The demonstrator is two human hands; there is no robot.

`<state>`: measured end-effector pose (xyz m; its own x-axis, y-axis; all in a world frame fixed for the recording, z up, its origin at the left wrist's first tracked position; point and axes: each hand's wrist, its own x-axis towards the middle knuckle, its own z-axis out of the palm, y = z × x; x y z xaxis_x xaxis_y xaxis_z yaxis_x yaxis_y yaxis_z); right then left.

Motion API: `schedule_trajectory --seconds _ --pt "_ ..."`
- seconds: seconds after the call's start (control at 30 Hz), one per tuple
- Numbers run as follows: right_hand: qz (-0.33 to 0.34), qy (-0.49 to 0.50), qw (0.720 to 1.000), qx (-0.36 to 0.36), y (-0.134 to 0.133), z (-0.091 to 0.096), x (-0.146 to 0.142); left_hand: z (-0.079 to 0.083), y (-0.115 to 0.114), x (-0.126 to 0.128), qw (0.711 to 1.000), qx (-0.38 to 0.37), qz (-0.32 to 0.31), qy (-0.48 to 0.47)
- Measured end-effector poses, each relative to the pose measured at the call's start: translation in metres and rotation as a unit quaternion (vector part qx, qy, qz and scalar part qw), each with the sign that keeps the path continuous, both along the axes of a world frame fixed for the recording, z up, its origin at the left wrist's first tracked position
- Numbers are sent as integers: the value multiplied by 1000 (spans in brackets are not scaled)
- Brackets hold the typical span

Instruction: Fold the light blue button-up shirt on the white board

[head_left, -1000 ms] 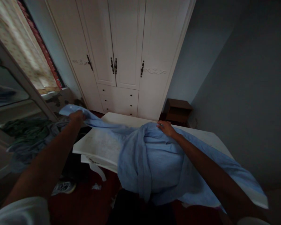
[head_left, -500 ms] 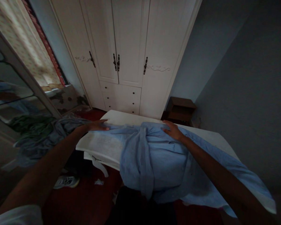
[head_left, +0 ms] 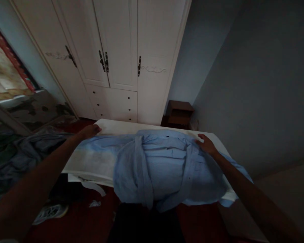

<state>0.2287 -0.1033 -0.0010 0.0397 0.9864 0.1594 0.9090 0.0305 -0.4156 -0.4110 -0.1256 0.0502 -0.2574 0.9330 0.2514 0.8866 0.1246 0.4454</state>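
Observation:
A light blue long-sleeved shirt (head_left: 164, 168) lies across a white padded board (head_left: 96, 162), with its lower part hanging over the near edge. A long blue strip runs down each side of its middle. At the board's far left, my left hand (head_left: 91, 130) has its fingers curled in at the far edge of the outstretched sleeve (head_left: 103, 141); cloth under the fingers is partly hidden. My right hand (head_left: 206, 144) rests on the shirt's right shoulder area, thumb and finger apart. The right sleeve passes under my forearm and drops past the board's right end.
Behind the board stands a white wardrobe (head_left: 121, 44) with dark handles and small drawers. A brown open cabinet (head_left: 179, 111) sits by the right wall. Grey and green clothes (head_left: 27, 148) are piled at left. A shoe (head_left: 50, 212) lies on the red floor.
My view has swung right. My right hand has moved right along the shirt, and the shirt's right side now lies more spread out. My left fingers, stretched out before, are now curled.

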Motion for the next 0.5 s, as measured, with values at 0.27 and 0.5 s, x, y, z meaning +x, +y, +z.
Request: schedule_trajectory --seconds 0.27,0.5 --pt "-33 10 997 -76 -16 10 5 -38 42 157 981 -92 -163 -54" --pt "-44 62 994 -82 -12 15 -9 -35 68 212 982 -113 -150 -17"
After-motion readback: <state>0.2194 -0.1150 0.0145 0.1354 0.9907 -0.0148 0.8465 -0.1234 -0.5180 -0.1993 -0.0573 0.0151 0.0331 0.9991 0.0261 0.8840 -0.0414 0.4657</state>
